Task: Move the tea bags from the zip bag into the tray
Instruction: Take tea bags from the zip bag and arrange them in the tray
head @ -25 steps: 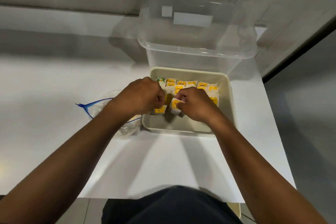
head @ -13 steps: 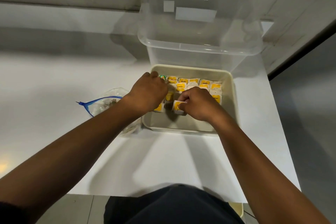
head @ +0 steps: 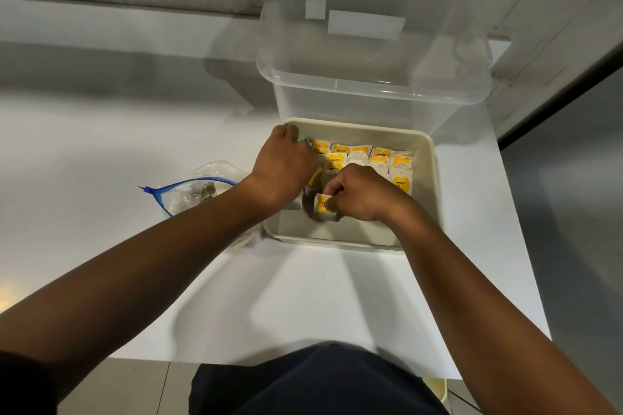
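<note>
Both hands inside tray (head: 428, 178) — near rim

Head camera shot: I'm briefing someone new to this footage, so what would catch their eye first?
Probably the rows of yellow-labelled tea bags packed along the far side of the cream tray at table centre. Both hands work inside it: the right hand pinches one tea bag, the left hand reaches its far-left corner. A blue-zippered zip bag lies left; a clear plastic bin stands behind.

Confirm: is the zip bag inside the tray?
No, the zip bag lies on the white table just outside the tray's left wall, partly hidden behind the left forearm.
</note>
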`<state>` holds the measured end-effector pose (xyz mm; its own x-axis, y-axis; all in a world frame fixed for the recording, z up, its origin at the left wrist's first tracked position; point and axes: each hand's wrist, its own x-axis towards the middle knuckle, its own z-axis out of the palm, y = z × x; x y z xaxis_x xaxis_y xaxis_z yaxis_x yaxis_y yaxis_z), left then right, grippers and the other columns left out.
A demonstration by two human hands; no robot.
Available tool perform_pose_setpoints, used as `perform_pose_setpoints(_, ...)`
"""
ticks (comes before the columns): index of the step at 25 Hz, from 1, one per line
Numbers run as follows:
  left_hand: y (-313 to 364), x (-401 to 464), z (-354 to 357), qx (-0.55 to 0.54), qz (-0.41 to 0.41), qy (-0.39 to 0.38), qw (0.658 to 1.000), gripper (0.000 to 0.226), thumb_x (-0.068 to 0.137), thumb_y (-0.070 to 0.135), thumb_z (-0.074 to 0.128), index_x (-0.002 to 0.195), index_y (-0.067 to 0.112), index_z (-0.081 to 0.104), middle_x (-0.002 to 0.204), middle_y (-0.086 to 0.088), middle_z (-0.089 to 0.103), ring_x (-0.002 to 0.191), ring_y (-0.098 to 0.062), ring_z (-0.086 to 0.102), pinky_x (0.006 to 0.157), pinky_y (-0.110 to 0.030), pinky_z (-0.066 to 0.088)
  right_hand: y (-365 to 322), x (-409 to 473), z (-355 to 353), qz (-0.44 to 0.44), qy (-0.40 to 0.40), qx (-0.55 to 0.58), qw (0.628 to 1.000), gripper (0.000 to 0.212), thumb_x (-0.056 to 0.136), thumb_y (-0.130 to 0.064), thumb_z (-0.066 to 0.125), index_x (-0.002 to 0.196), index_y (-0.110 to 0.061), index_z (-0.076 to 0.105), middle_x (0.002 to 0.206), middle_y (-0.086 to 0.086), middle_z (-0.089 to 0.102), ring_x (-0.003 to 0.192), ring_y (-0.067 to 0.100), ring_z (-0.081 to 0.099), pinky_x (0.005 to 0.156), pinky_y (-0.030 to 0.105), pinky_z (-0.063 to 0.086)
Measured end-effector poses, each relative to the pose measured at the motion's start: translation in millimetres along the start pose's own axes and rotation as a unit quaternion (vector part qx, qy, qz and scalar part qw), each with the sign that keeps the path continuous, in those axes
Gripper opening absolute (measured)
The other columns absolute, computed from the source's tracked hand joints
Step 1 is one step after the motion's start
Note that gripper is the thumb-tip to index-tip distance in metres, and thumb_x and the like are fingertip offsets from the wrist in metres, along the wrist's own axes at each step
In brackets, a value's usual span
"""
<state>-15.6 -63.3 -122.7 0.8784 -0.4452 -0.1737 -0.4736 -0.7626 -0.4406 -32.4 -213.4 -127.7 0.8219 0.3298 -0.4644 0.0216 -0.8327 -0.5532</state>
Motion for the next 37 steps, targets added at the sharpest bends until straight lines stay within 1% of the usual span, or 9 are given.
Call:
perform_pose_setpoints(4,-3,0,0,-0.025,-0.015,0.001,1.0,0.025,0.097,0.01,0.047,0.116,0.01,0.063,0.115,-0.008,0.066,0.118,-0.032,0.05,0.092,-0.038,0.037,-4,8,-3,-0.016,-0.039,0.002,0.999,0.01,0.083,-0.014,0.073,0.076,-0.022,0.069,0.063,-0.011,0.059,0.063,0.005,0.054,0.057,0.018,0.04)
perform_pose_setpoints(7,-6,0,0,-0.04,-0.016,0.009,0.999,0.027,0.095,0.007,0.047,0.115,0.01,0.064,0.112,-0.008,0.066,0.116,-0.032,0.048,0.09,-0.038,0.037,-3,24,8,-0.011,0.038,-0.081,0.996,0.014,0.081,-0.011,0.067,0.071,-0.018,0.06,0.071,-0.001,0.058,0.076,0.022,0.058,0.063,0.029,0.046)
perform_pose_setpoints(9,-6,0,0,-0.047,-0.014,0.017,0.999,0.028,0.094,0.005,0.045,0.116,0.009,0.063,0.112,-0.009,0.066,0.116,-0.033,0.048,0.089,-0.038,0.037,-2,32,13,-0.007,0.073,-0.1,0.992,0.006,0.079,-0.009,0.065,0.082,-0.014,0.064,0.083,0.005,0.064,0.082,0.028,0.061,0.065,0.034,0.05)
perform_pose_setpoints(18,-8,0,3,-0.053,-0.014,0.019,0.998,0.027,0.095,0.008,0.046,0.117,0.007,0.061,0.115,-0.01,0.064,0.115,-0.032,0.048,0.09,-0.038,0.038,-4,40,16,0.02,0.109,-0.085,0.99,0.014,0.079,-0.005,0.063,0.083,-0.017,0.059,0.084,0.006,0.058,0.078,0.028,0.056,0.061,0.031,0.041)
perform_pose_setpoints(21,-8,0,3,-0.057,-0.013,0.026,0.998,0.026,0.096,0.008,0.047,0.117,0.007,0.062,0.115,-0.01,0.065,0.115,-0.032,0.047,0.089,-0.038,0.038,-4,42,19,0.015,0.12,-0.076,0.99,0.017,0.077,-0.004,0.063,0.091,-0.013,0.066,0.092,0.011,0.066,0.084,0.032,0.062,0.062,0.03,0.042)
perform_pose_setpoints(24,-10,-3,3,-0.062,-0.013,0.063,0.996,0.025,0.095,0.007,0.048,0.112,0.008,0.065,0.112,-0.008,0.065,0.112,-0.032,0.047,0.082,-0.036,0.035,-1,39,18,-0.007,0.147,-0.079,0.986,0.026,0.076,-0.008,0.065,0.101,-0.016,0.068,0.095,0.009,0.069,0.086,0.031,0.062,0.065,0.029,0.046)
perform_pose_setpoints(27,-13,-6,7,-0.081,-0.026,0.112,0.99,0.022,0.093,0.01,0.054,0.11,0.01,0.067,0.107,-0.008,0.066,0.106,-0.031,0.049,0.077,-0.035,0.033,3,29,8,-0.018,0.195,-0.068,0.978,0.021,0.08,-0.012,0.066,0.099,-0.02,0.069,0.087,0.003,0.068,0.086,0.027,0.062,0.068,0.028,0.046)
perform_pose_setpoints(32,-16,-26,8,-0.197,-0.063,0.179,0.962,0.023,0.09,0.03,0.055,0.092,0.021,0.076,0.09,-0.005,0.068,0.086,-0.03,0.055,0.071,-0.037,0.039,-10,-4,-1,-0.038,0.237,-0.011,0.971,0.009,0.086,-0.019,0.065,0.091,-0.024,0.07,0.081,-0.009,0.069,0.082,0.015,0.063,0.072,0.031,0.053)
perform_pose_setpoints(37,-36,-94,-4,-0.365,-0.172,0.227,0.886,0.019,0.089,0.035,0.054,0.083,0.028,0.071,0.076,0.004,0.059,0.071,-0.023,0.056,0.064,-0.033,0.046,-52,-37,7,-0.104,0.262,0.054,0.958,0.006,0.087,-0.022,0.066,0.086,-0.024,0.071,0.077,-0.014,0.068,0.064,-0.006,0.057,0.069,0.017,0.044)
